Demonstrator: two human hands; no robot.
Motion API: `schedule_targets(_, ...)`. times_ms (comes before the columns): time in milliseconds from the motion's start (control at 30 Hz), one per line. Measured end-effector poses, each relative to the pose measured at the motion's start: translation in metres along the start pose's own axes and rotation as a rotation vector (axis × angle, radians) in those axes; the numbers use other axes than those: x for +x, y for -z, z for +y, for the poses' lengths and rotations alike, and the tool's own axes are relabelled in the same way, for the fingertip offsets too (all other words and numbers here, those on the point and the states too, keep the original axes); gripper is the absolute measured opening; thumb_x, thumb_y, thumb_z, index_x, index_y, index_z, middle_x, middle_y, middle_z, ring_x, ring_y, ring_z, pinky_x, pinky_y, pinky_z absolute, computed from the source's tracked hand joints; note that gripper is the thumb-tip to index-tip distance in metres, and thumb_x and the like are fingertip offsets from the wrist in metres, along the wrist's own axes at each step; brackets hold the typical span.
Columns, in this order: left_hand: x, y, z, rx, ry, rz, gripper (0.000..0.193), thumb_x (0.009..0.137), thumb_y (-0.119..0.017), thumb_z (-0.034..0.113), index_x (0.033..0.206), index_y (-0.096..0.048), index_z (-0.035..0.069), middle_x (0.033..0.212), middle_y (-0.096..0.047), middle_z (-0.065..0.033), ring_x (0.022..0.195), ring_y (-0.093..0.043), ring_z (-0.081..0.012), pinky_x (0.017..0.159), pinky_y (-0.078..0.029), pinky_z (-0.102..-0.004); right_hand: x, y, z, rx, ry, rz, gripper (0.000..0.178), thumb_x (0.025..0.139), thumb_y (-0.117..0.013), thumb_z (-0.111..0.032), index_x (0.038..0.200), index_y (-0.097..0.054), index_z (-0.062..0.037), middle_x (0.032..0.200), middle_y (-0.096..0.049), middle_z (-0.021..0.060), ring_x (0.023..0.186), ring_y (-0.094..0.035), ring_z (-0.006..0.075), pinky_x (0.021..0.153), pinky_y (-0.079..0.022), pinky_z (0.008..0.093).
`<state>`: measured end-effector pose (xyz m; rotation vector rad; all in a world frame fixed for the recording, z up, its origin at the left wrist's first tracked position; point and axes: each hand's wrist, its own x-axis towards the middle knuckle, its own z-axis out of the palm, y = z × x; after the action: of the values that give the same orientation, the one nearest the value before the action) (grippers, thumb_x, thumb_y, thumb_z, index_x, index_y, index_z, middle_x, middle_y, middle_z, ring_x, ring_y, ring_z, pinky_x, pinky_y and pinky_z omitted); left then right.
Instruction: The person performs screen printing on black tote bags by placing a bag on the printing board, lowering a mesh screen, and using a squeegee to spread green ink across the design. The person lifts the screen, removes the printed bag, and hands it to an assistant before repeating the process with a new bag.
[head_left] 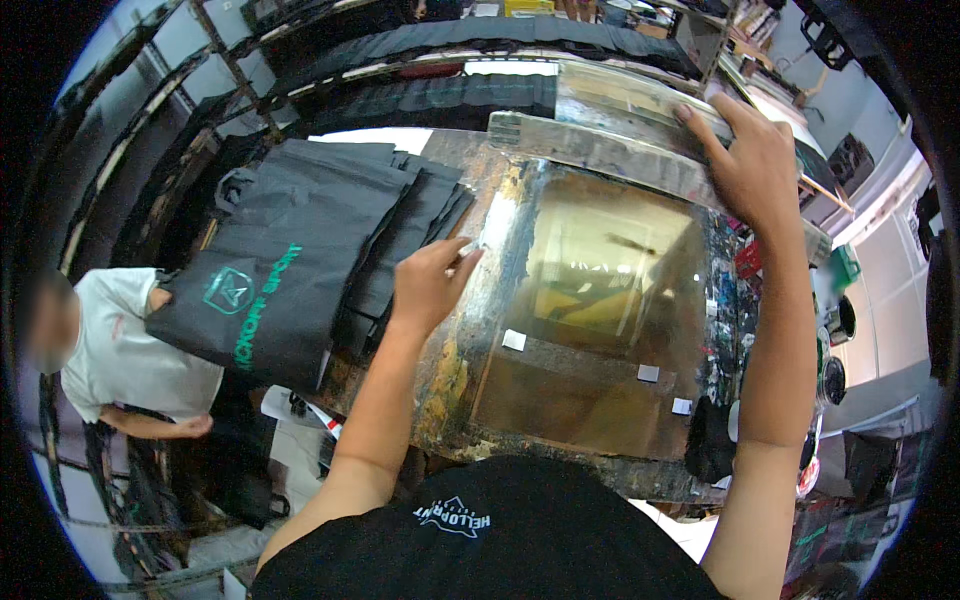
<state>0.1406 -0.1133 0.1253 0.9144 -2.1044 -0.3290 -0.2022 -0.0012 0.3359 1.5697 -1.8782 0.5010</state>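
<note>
My right hand (752,165) is closed over the upper edge of a screen-printing frame (610,145), which is raised along the far side of the worktable. Beneath it lies a brownish, glossy printing board (600,270) with pale reflections and small white square tabs (648,373) on it. Between the board and a pile of black bags, my left hand (432,285) hovers with thumb and fingers pinched; a whitish bit shows at the tips, too small to name. The black bags (290,240) lie stacked to its left, the top one bearing a green print.
A person in a white T-shirt (140,340) stands at the left, beside the bags. Racks hung with black bags (450,95) run along the back. The table's paint-stained edge (470,370) borders the board. Cans (838,318) and a green container (843,265) stand at the right.
</note>
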Motion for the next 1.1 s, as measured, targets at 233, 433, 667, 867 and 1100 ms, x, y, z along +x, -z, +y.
schedule_targets(233, 0.034, 0.0, -0.09, 0.408, 0.129, 0.044, 0.044, 0.093, -0.076, 0.027, 0.128, -0.066, 0.001, 0.118, -0.069, -0.0204, 0.114, -0.064, -0.0405, 0.098, -0.051, -0.0492, -0.006, -0.005, -0.003, 0.052, 0.017, 0.067, 0.058, 0.1, -0.057, -0.06, 0.103, -0.072, -0.0043, 0.095, -0.073, 0.0189, 0.095, -0.069, 0.039, 0.091, -0.043, 0.052)
schedule_targets(433, -0.012, 0.044, -0.185, 1.134, 0.592, -0.252, 0.043, 0.1, -0.066, 0.037, 0.126, -0.065, 0.003, 0.126, -0.069, -0.0187, 0.116, -0.067, -0.0427, 0.096, -0.053, -0.0603, 0.002, -0.002, -0.006, 0.064, 0.01, 0.109, 0.061, 0.099, -0.057, -0.063, 0.099, -0.073, -0.0036, 0.097, -0.074, 0.0193, 0.095, -0.07, 0.0389, 0.089, -0.045, 0.0528)
schedule_targets(667, 0.011, 0.083, -0.163, 0.941, 0.313, -0.176, 0.03, 0.106, -0.054, 0.026, 0.094, -0.072, 0.006, 0.086, -0.075, -0.02, 0.086, -0.075, -0.0398, 0.076, -0.06, -0.0513, 0.006, 0.0, 0.0, 0.071, -0.003, 0.102, 0.064, 0.099, -0.055, -0.065, 0.094, -0.073, -0.0046, 0.091, -0.075, 0.0207, 0.092, -0.072, 0.0388, 0.087, -0.047, 0.0512)
schedule_targets(867, 0.044, 0.045, -0.077, 0.698, -0.161, -0.435, 0.022, 0.098, -0.056, 0.016, 0.097, -0.074, 0.002, 0.094, -0.075, -0.0194, 0.086, -0.073, -0.0406, 0.079, -0.06, -0.0489, 0.005, -0.006, -0.001, 0.08, 0.012, 0.14, 0.065, 0.099, -0.054, -0.067, 0.095, -0.075, -0.0052, 0.09, -0.076, 0.019, 0.091, -0.072, 0.0373, 0.087, -0.046, 0.053)
schedule_targets(1100, 0.043, -0.166, -0.006, 0.413, -0.206, -0.804, 0.026, 0.094, -0.056, 0.017, 0.096, -0.077, 0.001, 0.106, -0.074, -0.0273, 0.098, -0.073, -0.0465, 0.089, -0.058, -0.0555, 0.001, -0.01, 0.001, 0.077, 0.049, 0.159, 0.067, 0.099, -0.051, -0.069, 0.098, -0.076, -0.007, 0.091, -0.076, 0.0157, 0.093, -0.072, 0.0341, 0.087, -0.045, 0.0544)
